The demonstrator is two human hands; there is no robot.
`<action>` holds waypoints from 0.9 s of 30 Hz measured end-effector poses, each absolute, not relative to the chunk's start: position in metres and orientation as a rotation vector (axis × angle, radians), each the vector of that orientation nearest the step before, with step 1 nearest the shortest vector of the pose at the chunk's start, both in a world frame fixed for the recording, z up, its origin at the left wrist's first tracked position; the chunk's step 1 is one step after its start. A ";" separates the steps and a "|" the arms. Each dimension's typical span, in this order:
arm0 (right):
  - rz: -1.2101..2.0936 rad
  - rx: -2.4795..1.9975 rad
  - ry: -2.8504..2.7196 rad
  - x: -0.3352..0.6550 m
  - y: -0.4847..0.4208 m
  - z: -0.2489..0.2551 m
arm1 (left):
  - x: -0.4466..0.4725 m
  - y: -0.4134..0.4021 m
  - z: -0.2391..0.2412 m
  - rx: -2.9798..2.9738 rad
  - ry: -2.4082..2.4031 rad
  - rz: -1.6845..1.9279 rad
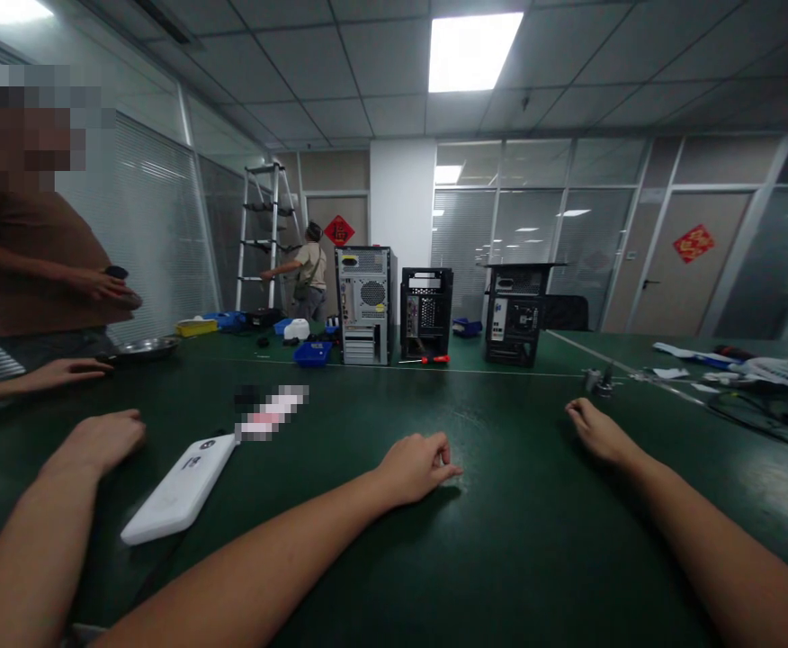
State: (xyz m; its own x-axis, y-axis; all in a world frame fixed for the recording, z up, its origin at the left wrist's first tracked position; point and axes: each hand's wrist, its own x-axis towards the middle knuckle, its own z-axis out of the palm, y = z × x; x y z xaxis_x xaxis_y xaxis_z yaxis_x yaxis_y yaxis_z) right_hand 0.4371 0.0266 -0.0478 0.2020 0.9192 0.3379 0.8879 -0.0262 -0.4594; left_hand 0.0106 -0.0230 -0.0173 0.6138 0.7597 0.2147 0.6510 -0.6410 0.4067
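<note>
The left hand (413,468) has its fingers loosely curled, thumb and forefinger slightly apart, with nothing visible between them. The right hand (600,432) has its fingers bent together; the palm side is hidden, so I cannot tell whether they hold anything. Both forearms seem propped on the green table (502,558), probably for rest. Just beyond the right fingers stand small metal parts (598,382), the nearest things to them. Bare tabletop lies between the two hands, open for sideways movement.

Left of the left fingers, a white box (184,490) lies slantwise, with another person's hand (101,441) beside it, so that side is tighter. Farther ahead, a red-handled screwdriver (434,360) lies before three upright computer cases (367,306), perhaps lined up for access. Beyond the right fingers, cables (772,423) crowd the outer side. The table's near edge is not shown.
</note>
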 end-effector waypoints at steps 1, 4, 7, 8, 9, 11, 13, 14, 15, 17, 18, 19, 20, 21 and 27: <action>0.089 -1.909 -1.641 0.444 0.028 -0.051 | 0.010 -0.022 -0.018 2.550 1.140 0.539; 0.135 -1.919 -1.573 0.457 0.033 -0.059 | 0.010 -0.021 -0.019 2.547 1.124 0.533; 0.155 -1.905 -1.536 0.465 0.037 -0.065 | 0.009 -0.021 -0.019 2.573 1.120 0.515; 0.153 -1.906 -1.526 0.467 0.038 -0.066 | 0.009 -0.021 -0.018 2.591 1.119 0.505; 0.143 -1.911 -1.515 0.469 0.038 -0.067 | 0.008 -0.021 -0.018 2.612 1.120 0.500; 0.115 -1.925 -1.499 0.471 0.039 -0.067 | 0.005 -0.017 -0.018 2.648 1.140 0.511; 0.107 -1.941 -1.491 0.472 0.037 -0.065 | 0.001 -0.010 -0.019 2.658 1.204 0.544; 0.105 -1.947 -1.488 0.471 0.035 -0.063 | -0.002 -0.004 -0.020 2.648 1.256 0.554; 0.093 -1.952 -1.485 0.469 0.033 -0.060 | -0.005 0.001 -0.022 2.616 1.327 0.566; 0.023 -1.949 -1.471 0.464 0.029 -0.053 | -0.011 0.014 -0.024 2.473 1.490 0.585; -0.032 -1.944 -1.454 0.461 0.026 -0.048 | -0.015 0.021 -0.024 2.376 1.576 0.619; -0.086 -1.942 -1.428 0.459 0.023 -0.044 | -0.019 0.027 -0.024 2.271 1.651 0.654; -0.128 -1.946 -1.400 0.456 0.021 -0.040 | -0.022 0.032 -0.024 2.164 1.720 0.707; -0.152 -1.958 -1.369 0.455 0.019 -0.036 | -0.026 0.037 -0.023 2.058 1.780 0.780; -0.178 -2.004 -1.319 0.458 0.011 -0.027 | -0.043 0.051 -0.014 1.781 1.813 1.241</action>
State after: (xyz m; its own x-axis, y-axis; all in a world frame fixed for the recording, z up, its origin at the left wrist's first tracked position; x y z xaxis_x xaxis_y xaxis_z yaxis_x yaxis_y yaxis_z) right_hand 0.4584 0.0109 -0.0272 0.4670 0.7458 0.4752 0.8450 -0.2179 -0.4884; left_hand -0.0433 0.0508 -0.0141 -0.1772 0.9231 0.3413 0.6523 -0.1495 0.7431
